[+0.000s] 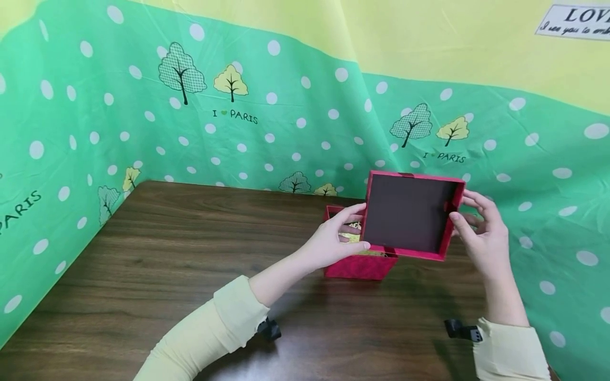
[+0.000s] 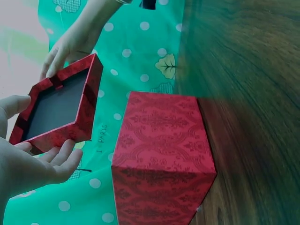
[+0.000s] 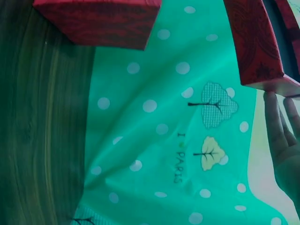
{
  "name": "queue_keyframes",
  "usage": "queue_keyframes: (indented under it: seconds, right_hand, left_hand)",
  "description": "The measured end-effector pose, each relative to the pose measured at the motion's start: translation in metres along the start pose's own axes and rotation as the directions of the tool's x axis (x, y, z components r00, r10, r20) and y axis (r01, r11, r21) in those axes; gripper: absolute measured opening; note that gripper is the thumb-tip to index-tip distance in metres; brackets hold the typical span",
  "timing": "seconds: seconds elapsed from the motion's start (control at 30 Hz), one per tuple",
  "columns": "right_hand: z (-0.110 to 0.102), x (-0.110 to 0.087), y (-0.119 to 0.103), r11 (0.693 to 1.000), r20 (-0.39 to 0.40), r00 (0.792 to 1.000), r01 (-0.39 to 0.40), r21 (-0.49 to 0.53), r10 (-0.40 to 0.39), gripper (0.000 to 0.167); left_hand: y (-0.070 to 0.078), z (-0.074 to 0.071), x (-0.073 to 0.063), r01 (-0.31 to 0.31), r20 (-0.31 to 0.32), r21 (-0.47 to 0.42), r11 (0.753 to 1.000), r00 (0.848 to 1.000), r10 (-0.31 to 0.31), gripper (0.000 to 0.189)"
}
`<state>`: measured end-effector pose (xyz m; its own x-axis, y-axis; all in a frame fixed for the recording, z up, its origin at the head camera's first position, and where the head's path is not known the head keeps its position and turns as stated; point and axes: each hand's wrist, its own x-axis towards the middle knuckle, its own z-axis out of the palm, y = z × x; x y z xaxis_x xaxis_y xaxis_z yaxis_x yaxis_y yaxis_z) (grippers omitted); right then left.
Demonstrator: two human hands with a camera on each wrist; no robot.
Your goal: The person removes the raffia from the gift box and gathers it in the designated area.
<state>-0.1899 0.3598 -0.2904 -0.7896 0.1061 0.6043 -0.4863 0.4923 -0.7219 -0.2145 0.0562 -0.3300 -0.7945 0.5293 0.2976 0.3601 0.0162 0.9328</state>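
Note:
A red patterned box lid [image 1: 411, 212] is held up, tilted so its dark inside faces the head camera. My left hand [image 1: 329, 242] grips its left edge, thumb at the lower corner. On the opposite edge, my right hand [image 1: 488, 241] holds the lid between thumb and fingers. Below and behind the lid stands the matching red box [image 1: 355, 268], its top uncovered. Something pale yellow [image 1: 351, 237] shows inside the box, partly hidden by the lid and left fingers. In the left wrist view the box's patterned sides [image 2: 159, 133] stand apart from the lid.
The box stands on a dark wood-grain table [image 1: 190, 254]. A green and yellow cloth [image 1: 286, 132] with white dots and printed trees hangs behind the table and along its sides. Small black devices [image 1: 270, 329] are strapped at both wrists.

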Motion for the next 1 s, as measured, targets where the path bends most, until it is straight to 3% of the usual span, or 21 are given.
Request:
queue_keyframes:
  seconds: [0.27, 0.37, 0.53, 0.8, 1.0]
  right_hand:
    - [-0.018, -0.001, 0.001, 0.994, 0.121, 0.993, -0.028, 0.107, 0.015, 0.060]
    - [-0.025, -0.001, 0.003, 0.997, 0.142, 0.990, -0.033, 0.071, 0.022, 0.060]
    - [-0.033, -0.001, 0.010, 0.998, 0.156, 0.986, -0.061, 0.027, 0.056, 0.058]
    - [-0.045, -0.004, 0.019, 0.980, 0.177, 0.980, -0.116, 0.163, 0.086, 0.057]
    - [-0.057, -0.004, 0.022, 0.993, 0.216, 0.969, -0.116, -0.018, 0.117, 0.061]
  left_hand:
    - [-0.001, 0.008, 0.000, -0.012, 0.022, -0.033, 0.999, 1.000, 0.013, 0.070]
    - [-0.003, 0.013, 0.000, -0.034, 0.032, -0.036, 0.999, 0.999, 0.035, 0.071]
    - [-0.004, 0.022, 0.002, -0.090, 0.040, 0.005, 0.996, 0.995, 0.089, 0.075]
    - [-0.010, 0.037, 0.002, -0.133, 0.018, 0.087, 0.987, 0.991, 0.132, 0.080]
    - [-0.017, 0.054, 0.003, -0.151, 0.005, 0.123, 0.981, 0.988, 0.152, 0.082]
